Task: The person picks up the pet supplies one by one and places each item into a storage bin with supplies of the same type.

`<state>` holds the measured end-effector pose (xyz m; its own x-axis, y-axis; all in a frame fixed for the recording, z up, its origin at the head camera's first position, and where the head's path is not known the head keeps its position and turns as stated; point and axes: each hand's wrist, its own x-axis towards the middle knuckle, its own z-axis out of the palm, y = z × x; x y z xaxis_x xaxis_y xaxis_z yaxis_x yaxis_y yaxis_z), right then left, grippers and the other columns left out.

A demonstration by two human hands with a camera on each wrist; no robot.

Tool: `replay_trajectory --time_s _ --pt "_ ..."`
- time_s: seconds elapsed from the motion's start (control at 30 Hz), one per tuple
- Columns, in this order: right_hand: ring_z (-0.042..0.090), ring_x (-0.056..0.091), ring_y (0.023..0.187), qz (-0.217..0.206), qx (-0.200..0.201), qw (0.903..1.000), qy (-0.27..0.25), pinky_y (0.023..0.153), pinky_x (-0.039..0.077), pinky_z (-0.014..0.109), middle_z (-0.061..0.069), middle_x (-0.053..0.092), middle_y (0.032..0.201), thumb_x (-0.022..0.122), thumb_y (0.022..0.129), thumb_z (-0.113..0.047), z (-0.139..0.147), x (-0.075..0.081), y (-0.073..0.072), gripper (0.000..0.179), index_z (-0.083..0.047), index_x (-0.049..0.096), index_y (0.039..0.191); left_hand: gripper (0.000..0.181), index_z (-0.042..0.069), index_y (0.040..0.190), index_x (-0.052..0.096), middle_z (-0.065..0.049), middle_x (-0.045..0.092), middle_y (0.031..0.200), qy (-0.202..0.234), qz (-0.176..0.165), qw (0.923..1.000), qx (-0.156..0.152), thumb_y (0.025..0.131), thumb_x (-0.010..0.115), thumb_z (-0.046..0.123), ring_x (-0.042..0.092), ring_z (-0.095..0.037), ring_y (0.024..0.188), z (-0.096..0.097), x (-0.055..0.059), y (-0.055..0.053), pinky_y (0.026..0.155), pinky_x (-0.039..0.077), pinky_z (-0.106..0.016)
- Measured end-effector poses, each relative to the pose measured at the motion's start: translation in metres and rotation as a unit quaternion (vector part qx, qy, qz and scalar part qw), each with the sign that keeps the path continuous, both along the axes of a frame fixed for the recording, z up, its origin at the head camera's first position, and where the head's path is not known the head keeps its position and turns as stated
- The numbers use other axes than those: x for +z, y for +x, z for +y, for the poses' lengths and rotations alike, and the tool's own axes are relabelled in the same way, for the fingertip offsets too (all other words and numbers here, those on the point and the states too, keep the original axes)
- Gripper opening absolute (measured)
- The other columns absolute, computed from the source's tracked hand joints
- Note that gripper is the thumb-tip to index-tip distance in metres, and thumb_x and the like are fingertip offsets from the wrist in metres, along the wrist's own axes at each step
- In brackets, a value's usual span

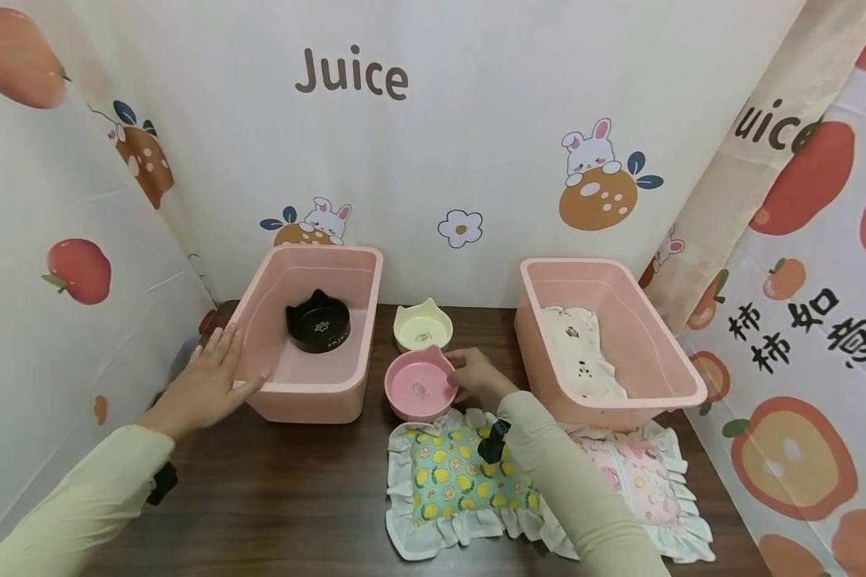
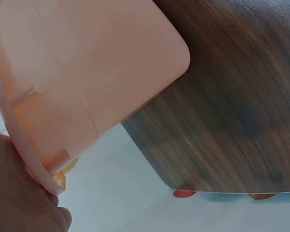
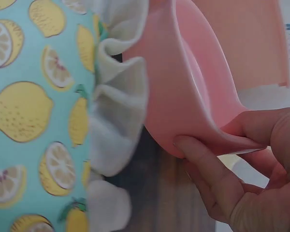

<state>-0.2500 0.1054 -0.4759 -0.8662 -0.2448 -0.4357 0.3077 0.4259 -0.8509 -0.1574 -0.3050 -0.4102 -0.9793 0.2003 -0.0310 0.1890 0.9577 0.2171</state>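
Observation:
My right hand (image 1: 474, 373) pinches the rim of a pink cat-eared pet bowl (image 1: 420, 386) with thumb and fingers; the right wrist view shows the grip at one ear of the bowl (image 3: 159, 87). My left hand (image 1: 209, 381) rests with spread fingers on the near left rim of the left pink bin (image 1: 310, 388). Inside that bin sits a black cat-eared bowl (image 1: 319, 322). Just behind the pink bowl stands a pale yellow cat-eared bowl (image 1: 422, 324). In the left wrist view, the hand (image 2: 24, 193) lies along the bin's edge (image 2: 111, 63).
A lemon-print ruffled mat (image 1: 462, 481) lies in front of the pink bowl, with a pink ruffled mat (image 1: 649, 481) to its right. The right pink bin (image 1: 621, 403) holds a white printed cloth item (image 1: 583, 353). Printed curtains (image 1: 447, 144) enclose the dark wooden table (image 1: 296, 497).

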Motion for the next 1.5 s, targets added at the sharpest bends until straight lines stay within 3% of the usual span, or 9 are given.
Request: replay_trajectory --time_s 0.27,0.53,0.73,0.93,1.2,1.5 --pt "0.026 0.066 0.081 0.024 0.014 0.9996 0.005 0.062 0.059 0.040 0.017 0.063 0.115 0.059 0.084 0.009 0.006 0.025 -0.001 0.049 -0.009 0.060 0.130 0.093 -0.011 0.149 0.002 -0.036 0.004 0.153 0.002 -0.006 1.0000 -0.005 0.097 0.040 0.056 0.005 -0.053 0.140 -0.002 0.004 -0.002 0.109 0.007 -0.068" --pt "0.025 0.066 0.074 0.059 0.038 0.9973 0.018 0.069 0.056 0.053 0.019 0.063 0.116 0.059 0.079 0.012 0.012 0.054 -0.003 0.055 -0.007 0.060 0.131 0.097 -0.014 0.147 0.005 -0.038 0.003 0.152 0.004 -0.014 0.9999 -0.005 0.095 0.041 0.058 0.005 -0.055 0.139 -0.005 0.006 -0.001 0.109 0.008 -0.068" --pt "0.025 0.066 0.076 0.065 0.062 0.9959 0.013 0.069 0.057 0.051 0.022 0.060 0.112 0.059 0.080 0.011 0.013 0.080 -0.009 0.055 -0.004 0.057 0.132 0.095 -0.015 0.146 0.006 -0.037 0.004 0.152 0.007 -0.008 0.9999 -0.007 0.096 0.042 0.057 0.006 -0.054 0.139 -0.007 0.007 0.002 0.109 0.010 -0.067" --pt "0.026 0.065 0.081 0.069 0.098 0.9925 0.022 0.069 0.058 0.044 0.019 0.060 0.116 0.061 0.084 0.006 0.010 0.104 -0.013 0.052 -0.009 0.056 0.134 0.094 -0.014 0.147 0.004 -0.037 0.002 0.153 0.011 0.002 0.9999 -0.009 0.096 0.041 0.056 0.006 -0.054 0.139 -0.008 0.004 0.003 0.110 0.011 -0.066" --pt "0.027 0.067 0.084 0.068 0.123 0.9900 0.011 0.072 0.058 0.041 0.016 0.061 0.119 0.062 0.087 0.001 -0.009 0.132 -0.017 0.051 -0.011 0.055 0.136 0.094 -0.013 0.148 0.002 -0.036 0.000 0.153 0.008 0.001 1.0000 -0.005 0.097 0.039 0.057 0.004 -0.051 0.141 -0.007 0.005 0.004 0.111 0.008 -0.064" --pt "0.026 0.066 0.086 0.077 0.139 0.9872 -0.016 0.073 0.058 0.040 0.016 0.061 0.118 0.054 0.088 0.000 -0.044 0.148 -0.025 0.051 -0.013 0.053 0.138 0.093 -0.012 0.148 0.004 -0.036 0.004 0.153 -0.003 0.009 0.9999 -0.004 0.096 0.041 0.056 0.007 -0.051 0.141 -0.005 0.005 0.003 0.112 0.009 -0.063"
